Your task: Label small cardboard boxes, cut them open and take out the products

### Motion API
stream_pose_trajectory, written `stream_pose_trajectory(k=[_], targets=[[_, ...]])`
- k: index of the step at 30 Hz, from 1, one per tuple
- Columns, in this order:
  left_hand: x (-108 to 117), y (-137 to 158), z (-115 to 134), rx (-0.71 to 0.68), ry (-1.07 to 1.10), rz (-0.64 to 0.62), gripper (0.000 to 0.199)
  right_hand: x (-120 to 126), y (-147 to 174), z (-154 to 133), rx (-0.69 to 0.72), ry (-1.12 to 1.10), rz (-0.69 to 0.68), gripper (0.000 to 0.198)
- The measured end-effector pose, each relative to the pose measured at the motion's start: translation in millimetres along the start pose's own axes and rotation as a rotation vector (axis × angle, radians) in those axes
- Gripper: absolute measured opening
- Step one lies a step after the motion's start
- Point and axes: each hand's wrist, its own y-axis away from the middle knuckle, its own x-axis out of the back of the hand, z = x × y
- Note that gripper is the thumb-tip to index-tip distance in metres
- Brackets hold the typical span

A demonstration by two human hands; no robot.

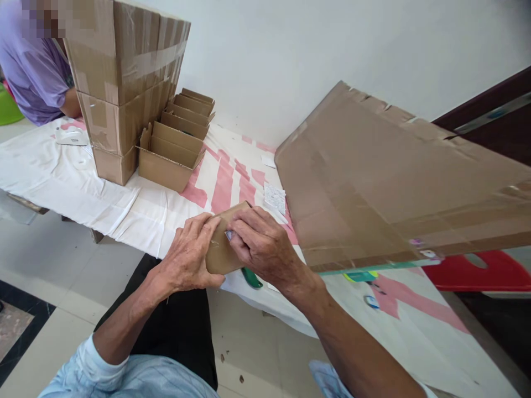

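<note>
A small brown cardboard box (pixel 223 257) is in front of me over the table edge, tilted. My left hand (pixel 186 254) grips its left side, thumb along the bottom edge and fingers over the top. My right hand (pixel 263 243) is closed in a pinch against the box's face. A tiny whitish-blue bit shows at its fingertips, too small to name. Below the right hand, a green curved object (pixel 251 278) lies partly hidden at the table edge.
Taped cartons (pixel 124 72) stand stacked at the left, beside a row of open boxes (pixel 166 166). A large cardboard sheet (pixel 373 177) leans at the right. A tape dispenser (pixel 71 136) and a printed paper (pixel 274 198) lie on the tablecloth (pixel 116 199). A person in purple (pixel 35 66) sits far left.
</note>
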Motion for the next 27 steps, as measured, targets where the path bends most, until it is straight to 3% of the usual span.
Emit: stream_pose_trajectory(k=[15,20,27], targets=[[1,3,-1,-0.008,0.006,-0.006,0.114,-1,1,-6,0.025,0.032,0.056,0.029],[3,2,0,-0.002,0.026,-0.030,0.114,-2,6,-7,-0.057,0.048,0.056,0.028],[4,4,-4,-0.014,0.030,-0.035,0.117,0,8,-10,-0.053,-0.005,0.049,0.027]])
